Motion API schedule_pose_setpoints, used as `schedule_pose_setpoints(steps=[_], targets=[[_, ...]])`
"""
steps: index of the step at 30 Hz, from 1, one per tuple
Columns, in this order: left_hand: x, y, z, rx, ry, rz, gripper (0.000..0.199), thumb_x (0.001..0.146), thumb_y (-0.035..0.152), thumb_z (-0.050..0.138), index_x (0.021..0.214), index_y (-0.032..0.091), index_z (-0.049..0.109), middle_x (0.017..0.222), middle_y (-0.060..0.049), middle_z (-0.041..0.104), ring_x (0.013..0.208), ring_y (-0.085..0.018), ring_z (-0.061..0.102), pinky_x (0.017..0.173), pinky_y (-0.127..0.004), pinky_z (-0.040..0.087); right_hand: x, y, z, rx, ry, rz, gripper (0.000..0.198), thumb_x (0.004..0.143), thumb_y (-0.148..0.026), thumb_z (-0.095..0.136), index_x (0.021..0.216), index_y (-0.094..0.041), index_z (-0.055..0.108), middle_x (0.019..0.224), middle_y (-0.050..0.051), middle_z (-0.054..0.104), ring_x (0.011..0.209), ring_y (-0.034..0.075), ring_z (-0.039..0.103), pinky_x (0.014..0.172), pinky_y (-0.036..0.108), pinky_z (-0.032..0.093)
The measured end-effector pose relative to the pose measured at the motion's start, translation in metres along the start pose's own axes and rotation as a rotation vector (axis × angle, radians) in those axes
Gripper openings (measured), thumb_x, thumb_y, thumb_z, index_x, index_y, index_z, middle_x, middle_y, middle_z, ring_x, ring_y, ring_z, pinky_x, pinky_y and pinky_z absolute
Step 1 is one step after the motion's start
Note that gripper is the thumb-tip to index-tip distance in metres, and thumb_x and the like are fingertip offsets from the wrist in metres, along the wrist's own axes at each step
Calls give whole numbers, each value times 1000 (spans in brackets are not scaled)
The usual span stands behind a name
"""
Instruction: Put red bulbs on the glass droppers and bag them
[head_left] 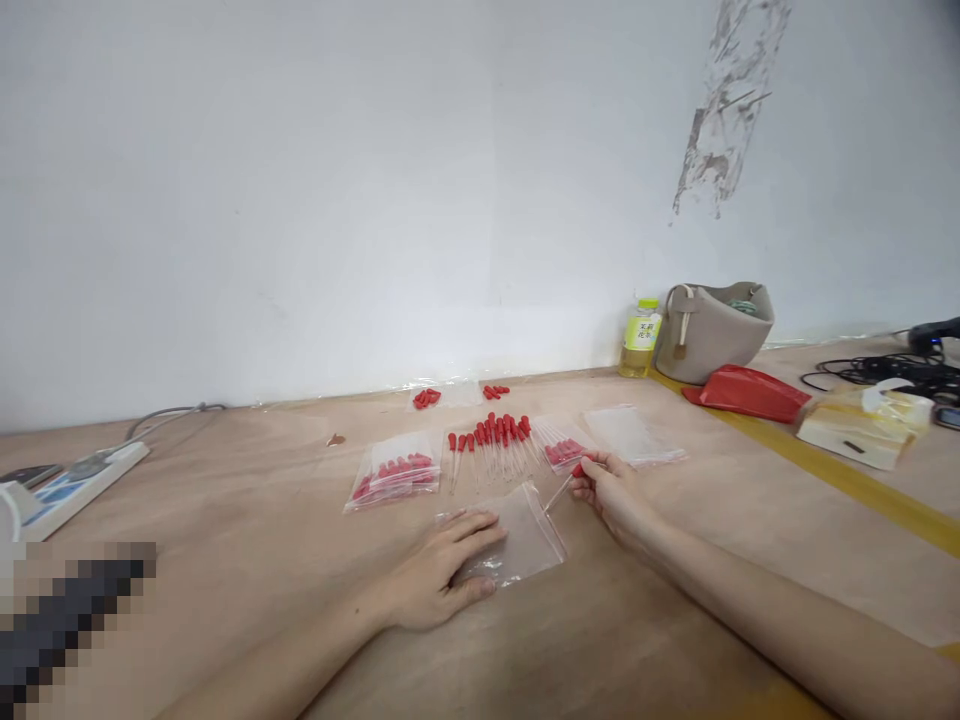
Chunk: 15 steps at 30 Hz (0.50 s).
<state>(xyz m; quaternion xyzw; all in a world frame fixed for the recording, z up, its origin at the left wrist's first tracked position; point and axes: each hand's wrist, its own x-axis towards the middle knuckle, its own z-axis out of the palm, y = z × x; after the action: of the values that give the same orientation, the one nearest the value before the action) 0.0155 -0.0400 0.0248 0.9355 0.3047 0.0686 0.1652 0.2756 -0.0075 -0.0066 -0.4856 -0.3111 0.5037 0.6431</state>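
My left hand (457, 565) lies flat with its fingers stretched over a clear zip bag (517, 540), pressing it on the table. In my right hand (611, 490) a glass dropper (559, 493) is pinched by its red rubber bulb. The dropper's thin tip points down and left, at the bag's zip edge; whether it is inside the mouth I cannot tell. Beyond the bag lies a group of red-bulbed droppers (501, 440). Filled zip bags of droppers (397, 470) lie to the left, and another filled bag (562, 445) is just behind my right hand.
Loose red bulbs (427, 399) lie near the wall by a flat bag. Another flat zip bag (634, 435) is at right. Farther right stand a bottle (640, 338), a grey handbag (712, 330), a red pouch (750, 393) and a tissue pack (862, 430). A power strip (86, 490) lies left.
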Motion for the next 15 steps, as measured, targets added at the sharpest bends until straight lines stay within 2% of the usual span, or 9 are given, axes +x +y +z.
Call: schedule_pose_setpoints(steps=[4, 6, 11, 13, 15], targets=[[0, -1, 4, -24, 51, 5, 50, 85, 41, 40, 132, 28, 27, 139, -4, 25, 126, -23, 24, 102, -42, 22, -5, 1, -2, -39, -104, 56, 14, 73, -20, 55, 79, -19, 43, 62, -2, 57, 51, 9, 56, 52, 22, 47], [0, -2, 7, -44, 109, -7, 52, 83, 40, 45, 131, 27, 29, 138, -5, 26, 124, -24, 27, 101, -40, 26, -6, -1, -8, -94, -207, 93, 17, 69, -21, 60, 77, -18, 45, 65, -1, 58, 55, 8, 57, 55, 21, 47], [-1, -3, 9, -65, 186, -24, 51, 79, 38, 51, 126, 24, 37, 127, -7, 39, 115, -23, 39, 96, -37, 34, -8, -15, -23, -470, -667, 76, 26, 62, -31, 68, 74, -15, 50, 54, -4, 53, 47, 6, 47, 44, 18, 36], [-1, -4, 9, -57, 188, -18, 51, 80, 40, 50, 126, 24, 36, 128, -7, 40, 116, -24, 38, 96, -38, 33, -10, -18, -23, -588, -720, -2, 28, 61, -34, 68, 73, -15, 51, 50, -6, 49, 44, 5, 41, 41, 17, 29], [0, -5, 9, -52, 182, -8, 52, 80, 41, 49, 127, 24, 35, 129, -7, 41, 117, -24, 37, 97, -40, 32, -12, -17, -20, -663, -681, -92, 28, 59, -35, 68, 71, -15, 52, 48, -7, 44, 43, 5, 36, 41, 17, 24]])
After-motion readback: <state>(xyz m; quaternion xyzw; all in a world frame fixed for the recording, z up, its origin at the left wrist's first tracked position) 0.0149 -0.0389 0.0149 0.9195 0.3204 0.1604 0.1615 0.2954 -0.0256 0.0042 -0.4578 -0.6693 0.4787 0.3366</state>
